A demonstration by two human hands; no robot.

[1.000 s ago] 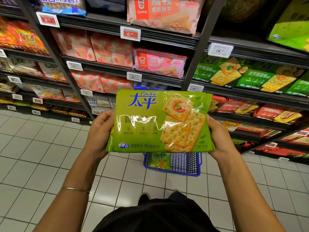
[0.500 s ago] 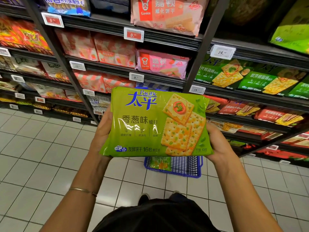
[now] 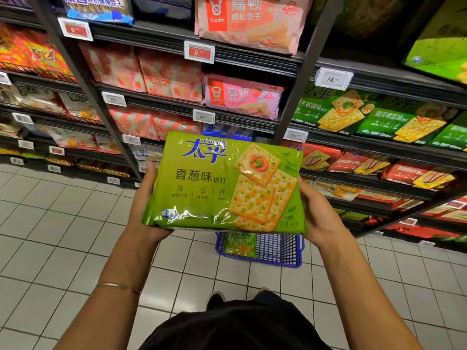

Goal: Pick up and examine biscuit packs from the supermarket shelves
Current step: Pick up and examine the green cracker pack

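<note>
- Biscuit pack (image 3: 222,183), green, front up, clasped at frame centre between both hands.
- Left hand (image 3: 144,213) at pack's 9 o'clock, right hand (image 3: 318,210) at 3 o'clock; fingers wrapped behind its edges, mostly hidden.
- Blue basket (image 3: 278,251) on floor (image 3: 63,236) at pack's 6 o'clock; shelves (image 3: 156,37) at 12.

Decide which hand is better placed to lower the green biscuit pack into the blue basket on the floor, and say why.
Probably the right hand: it grips the green biscuit pack at the end almost above the blue basket; the left hand holds the end farther off.
</note>
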